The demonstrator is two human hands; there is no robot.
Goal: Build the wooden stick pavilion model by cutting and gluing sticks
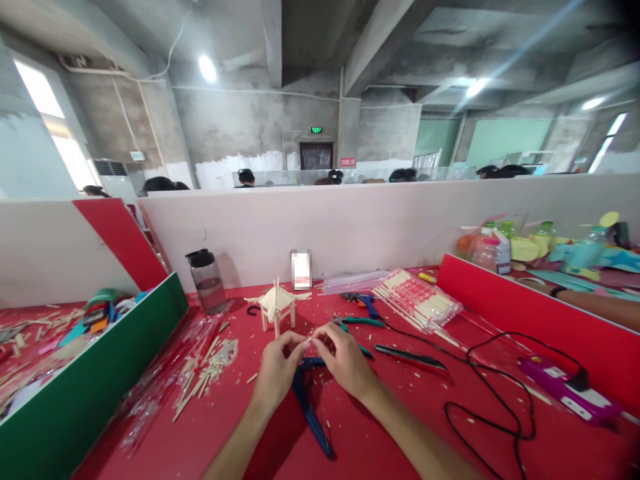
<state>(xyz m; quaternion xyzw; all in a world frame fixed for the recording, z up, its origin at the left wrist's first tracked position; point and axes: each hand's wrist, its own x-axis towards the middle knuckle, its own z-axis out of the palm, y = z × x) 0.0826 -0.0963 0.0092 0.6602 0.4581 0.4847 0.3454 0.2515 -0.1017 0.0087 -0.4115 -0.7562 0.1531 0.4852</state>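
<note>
My left hand (281,363) and my right hand (345,357) meet over the red table, thumbs and fingertips pinched together. Between them is a tiny pale piece (310,339), mostly covered by the fingers. Under the hands lies a tool with dark blue handles (313,417); its head is partly hidden. Just beyond my left hand stands a small pavilion model (277,301) of pale wooden sticks with a peaked roof. Right of the hands are green-handled pliers (364,322), a blue glue gun (369,305) and a black utility knife (411,357).
A bundle of wooden sticks (420,300) in plastic lies at the back right. A black cord (493,380) loops near a purple power strip (570,391). A phone (301,270) and water bottle (209,283) stand at the back. Green (100,373) and red (540,320) dividers flank the table.
</note>
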